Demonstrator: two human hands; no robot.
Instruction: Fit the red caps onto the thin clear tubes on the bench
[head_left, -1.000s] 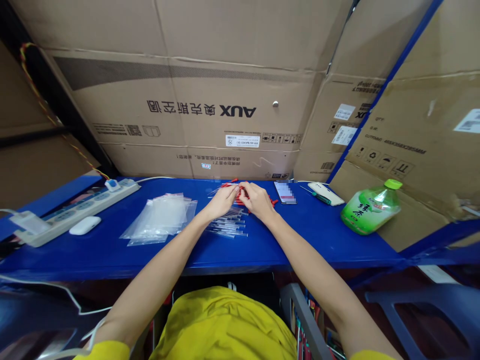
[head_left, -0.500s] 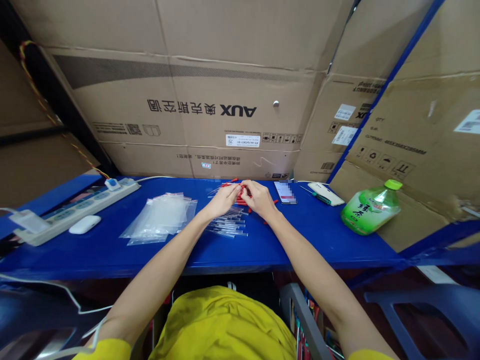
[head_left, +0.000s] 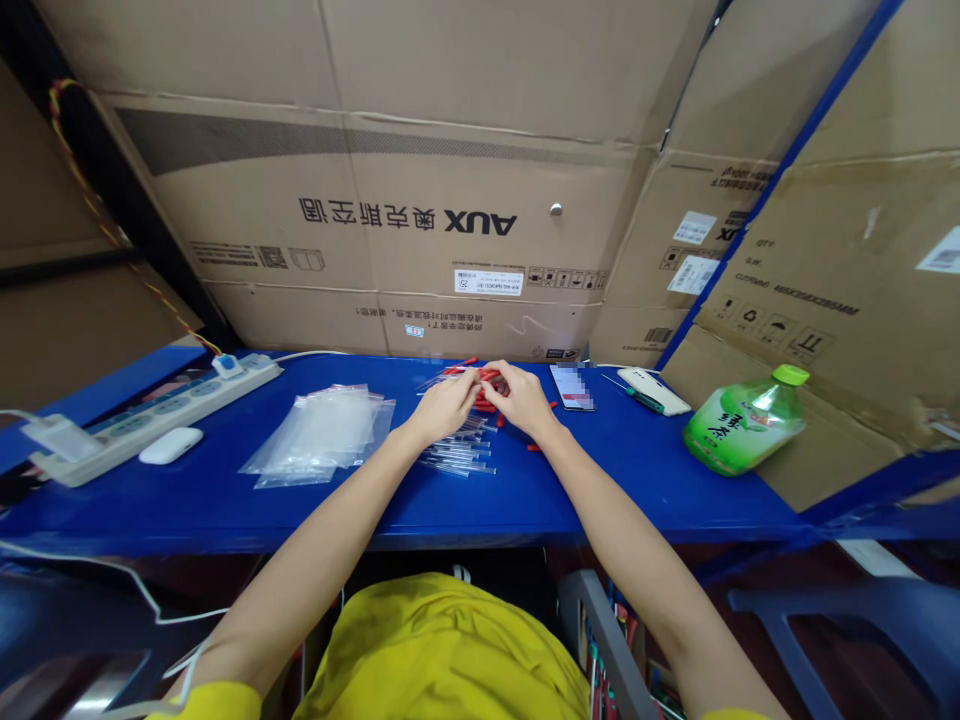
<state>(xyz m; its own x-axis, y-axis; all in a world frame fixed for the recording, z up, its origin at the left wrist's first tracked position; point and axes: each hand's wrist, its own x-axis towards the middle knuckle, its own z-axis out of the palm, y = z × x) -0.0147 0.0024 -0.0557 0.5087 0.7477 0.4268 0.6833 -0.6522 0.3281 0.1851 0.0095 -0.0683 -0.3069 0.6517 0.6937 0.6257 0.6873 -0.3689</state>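
Note:
My left hand (head_left: 448, 406) and my right hand (head_left: 523, 400) meet fingertip to fingertip over a heap of small red sticks (head_left: 489, 403). Both hands are closed in a pinch; whatever sits between the fingertips is too small and too covered to name. Slim clear tubes (head_left: 463, 457) lie loosely side by side on the blue table (head_left: 480, 510), just below my left hand. A stray red stick (head_left: 534, 447) rests under my right wrist. Part of the heap is hidden behind my fingers.
Clear zip bags (head_left: 322, 432) are stacked to the left, near a white earbud case (head_left: 171, 446) and a power strip (head_left: 161, 415). On the right are a phone (head_left: 571, 388), a green-handled screwdriver (head_left: 646, 400), a white object (head_left: 656, 388) and a green drink bottle (head_left: 742, 425). Cardboard (head_left: 420, 120) walls the back.
My hands remain together over the red sticks, with only a slight shift of the fingers. The whole view has moved a little.

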